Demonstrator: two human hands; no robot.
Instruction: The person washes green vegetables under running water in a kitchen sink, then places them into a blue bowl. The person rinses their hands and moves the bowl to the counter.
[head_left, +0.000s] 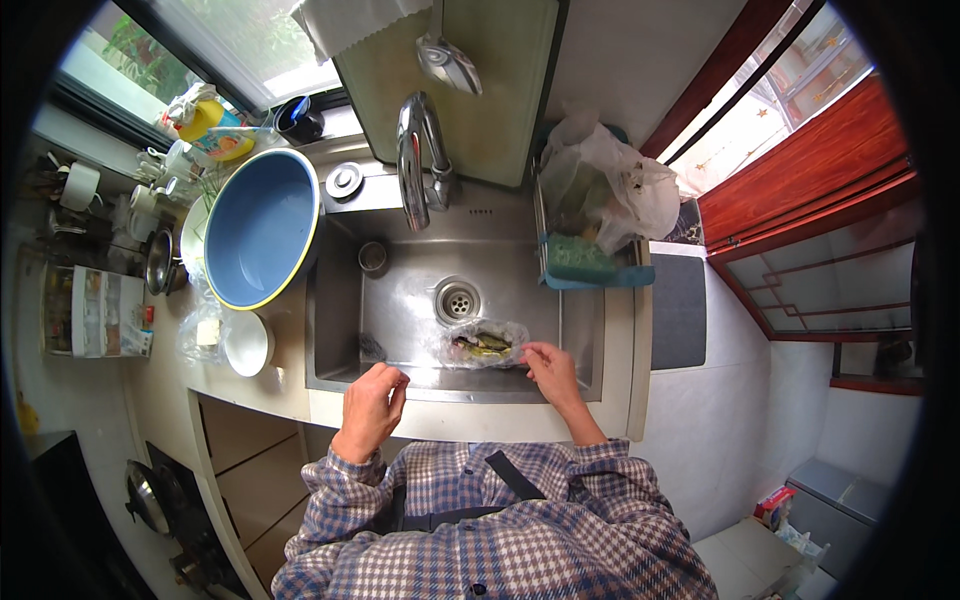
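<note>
A clear plastic bag (448, 352) lies in the stainless steel sink (405, 292), just in front of the drain strainer (457, 301). Inside it is dark and yellow-green food (486, 344), perhaps small fish; I cannot tell exactly. My right hand (553, 373) pinches the bag's right edge between thumb and fingers. Over the sink's front rim is my left hand (375, 407), its fingers curled together with nothing visible in them, apart from the bag. A dark scourer (371, 347) sits at the sink's left side, and a small metal cup (372, 256) stands in the back left corner.
The chrome faucet (412, 161) arches over the sink's back. At left are a blue basin (261, 229) and a white bowl (249, 343). A rack with a green sponge (577, 257) and plastic bags (641, 187) overhangs the right rim. A cutting board (480, 142) leans behind.
</note>
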